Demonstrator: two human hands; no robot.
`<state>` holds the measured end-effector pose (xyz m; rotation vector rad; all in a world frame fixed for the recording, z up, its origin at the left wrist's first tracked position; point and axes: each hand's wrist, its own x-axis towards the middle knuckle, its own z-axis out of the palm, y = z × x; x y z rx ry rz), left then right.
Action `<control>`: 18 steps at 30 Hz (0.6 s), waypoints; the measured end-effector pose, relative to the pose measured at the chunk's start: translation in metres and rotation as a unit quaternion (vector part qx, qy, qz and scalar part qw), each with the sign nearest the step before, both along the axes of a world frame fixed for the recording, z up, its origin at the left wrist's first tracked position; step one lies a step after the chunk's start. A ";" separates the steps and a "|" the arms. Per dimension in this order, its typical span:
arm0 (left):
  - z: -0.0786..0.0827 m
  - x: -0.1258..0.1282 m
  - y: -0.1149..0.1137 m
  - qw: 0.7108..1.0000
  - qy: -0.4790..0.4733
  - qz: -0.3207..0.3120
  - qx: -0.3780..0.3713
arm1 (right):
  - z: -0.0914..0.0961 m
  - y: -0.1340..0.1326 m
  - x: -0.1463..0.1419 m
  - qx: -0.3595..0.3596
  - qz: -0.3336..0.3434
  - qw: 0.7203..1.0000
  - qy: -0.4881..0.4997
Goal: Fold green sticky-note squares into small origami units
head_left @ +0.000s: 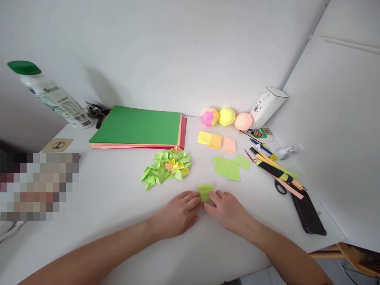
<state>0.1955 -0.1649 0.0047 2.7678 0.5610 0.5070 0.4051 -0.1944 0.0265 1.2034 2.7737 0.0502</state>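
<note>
A small light-green paper square (pixel 205 190) with creases across it lies on the white table, between my two hands. My left hand (pixel 182 209) has its curled fingers closed on the paper's left lower edge. At the right lower edge, my right hand (pixel 224 208) pinches the same sheet with thumb and fingers. Left of and beyond the hands lies a pile of folded green, yellow and orange paper pieces (pixel 162 170). Several flat green paper squares (pixel 230 168) are spread just beyond my right hand.
A stack of coloured sheets (pixel 139 126) lies at the back left, near a white bottle (pixel 59 99). Three paper balls (pixel 226 117) line the wall behind yellow and orange squares (pixel 209 139). At right are a cutter (pixel 274 171), scissors (pixel 280 187) and a black case (pixel 308 211).
</note>
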 end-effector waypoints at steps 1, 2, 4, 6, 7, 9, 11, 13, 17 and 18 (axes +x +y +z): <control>0.000 0.000 0.000 1.000 0.001 0.001 0.000 | 0.001 0.000 0.000 0.001 -0.002 1.000 0.000; -0.001 0.000 0.000 1.000 0.000 0.002 -0.001 | 0.001 0.000 0.001 0.000 -0.002 1.000 0.001; -0.001 0.000 0.001 1.000 -0.001 0.004 -0.001 | 0.003 0.000 0.001 -0.001 -0.003 1.000 0.005; -0.002 0.000 0.001 1.000 -0.003 0.003 0.001 | 0.004 -0.001 0.002 -0.003 -0.008 1.000 0.012; -0.003 0.000 0.001 1.000 -0.004 0.001 0.004 | 0.005 -0.001 0.003 -0.005 -0.010 1.000 0.016; -0.004 0.000 0.002 1.000 -0.008 -0.001 0.010 | 0.006 -0.001 0.004 -0.010 -0.014 1.000 0.022; -0.005 0.000 0.002 1.000 -0.013 -0.002 0.017 | 0.006 0.000 0.005 -0.018 -0.015 0.999 0.026; -0.005 0.000 0.002 1.000 -0.017 -0.005 0.023 | 0.006 0.001 0.007 -0.021 -0.016 0.999 0.029; -0.004 0.000 0.002 0.999 -0.015 -0.009 0.027 | 0.003 0.003 0.011 -0.016 -0.010 0.999 0.043; -0.004 0.000 0.002 0.999 -0.016 -0.009 0.027 | 0.002 0.003 0.012 -0.014 -0.010 0.999 0.047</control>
